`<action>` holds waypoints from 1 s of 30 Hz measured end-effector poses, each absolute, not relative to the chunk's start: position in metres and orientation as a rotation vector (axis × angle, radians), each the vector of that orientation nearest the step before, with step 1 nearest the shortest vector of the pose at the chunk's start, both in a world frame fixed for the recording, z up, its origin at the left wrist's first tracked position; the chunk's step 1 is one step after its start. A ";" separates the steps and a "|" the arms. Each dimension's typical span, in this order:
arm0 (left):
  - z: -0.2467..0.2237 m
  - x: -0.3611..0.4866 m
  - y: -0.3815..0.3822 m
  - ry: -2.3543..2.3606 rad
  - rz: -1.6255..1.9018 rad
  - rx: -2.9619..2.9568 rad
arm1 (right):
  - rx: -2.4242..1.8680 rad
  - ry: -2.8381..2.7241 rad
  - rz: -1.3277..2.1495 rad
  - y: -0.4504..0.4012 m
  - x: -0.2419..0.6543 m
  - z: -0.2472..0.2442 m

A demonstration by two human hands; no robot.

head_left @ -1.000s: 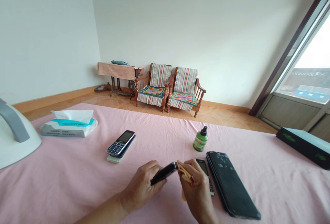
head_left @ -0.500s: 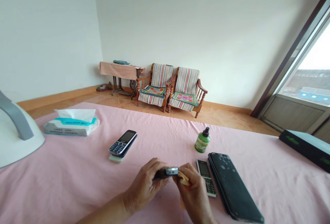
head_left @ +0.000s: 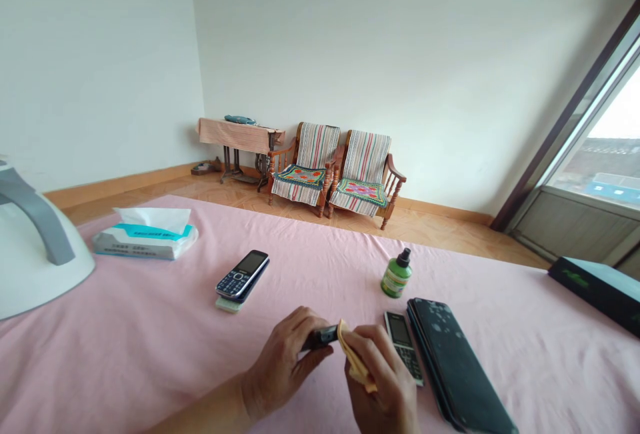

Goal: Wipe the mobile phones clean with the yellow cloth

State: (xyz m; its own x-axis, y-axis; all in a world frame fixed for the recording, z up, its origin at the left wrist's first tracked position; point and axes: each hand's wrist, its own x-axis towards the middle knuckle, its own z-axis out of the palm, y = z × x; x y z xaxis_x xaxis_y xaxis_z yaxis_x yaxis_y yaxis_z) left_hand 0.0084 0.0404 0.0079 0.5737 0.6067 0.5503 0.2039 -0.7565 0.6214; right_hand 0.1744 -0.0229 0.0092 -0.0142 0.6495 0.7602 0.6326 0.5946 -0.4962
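My left hand (head_left: 283, 364) grips a dark phone (head_left: 321, 337) edge-on, low in the middle of the head view. Pinched in my right hand (head_left: 383, 374) is a yellow cloth (head_left: 356, 362), which touches the phone's right end. Just beyond my right hand lies a white keypad phone (head_left: 400, 337), partly hidden by the fingers. Beside it rests a large black phone (head_left: 457, 361) on top of another dark flat item. To the left, a dark blue keypad phone (head_left: 243, 274) lies stacked on other flat devices.
A green spray bottle (head_left: 397, 274) stands on the pink tablecloth (head_left: 165, 327). Farther left are a tissue pack (head_left: 146, 237) and a white-grey appliance (head_left: 40, 254). A black box (head_left: 590, 291) sits at the right edge. Two wooden chairs (head_left: 360, 171) stand beyond.
My right hand has turned, and more of the yellow cloth shows at the phone's end. The dark phone is tilted differently in my left hand. The whole view has shifted slightly.
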 end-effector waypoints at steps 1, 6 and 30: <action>0.009 0.009 0.040 0.640 1.080 2.311 | -1.052 -1.724 -0.001 -0.023 0.174 0.009; 0.012 0.011 0.040 0.611 1.111 2.314 | -0.993 -1.846 -0.067 -0.023 0.177 0.014; 0.013 0.012 0.040 0.639 1.075 2.369 | -1.061 -1.759 0.101 -0.021 0.177 0.027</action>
State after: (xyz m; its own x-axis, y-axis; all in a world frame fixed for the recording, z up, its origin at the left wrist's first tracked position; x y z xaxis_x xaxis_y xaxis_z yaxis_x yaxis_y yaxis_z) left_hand 0.0124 0.0400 0.0134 0.5872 0.5790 0.5657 0.2203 -0.7868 0.5766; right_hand 0.1767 -0.0213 0.0266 -0.0769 0.6906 0.7192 0.6039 0.6062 -0.5175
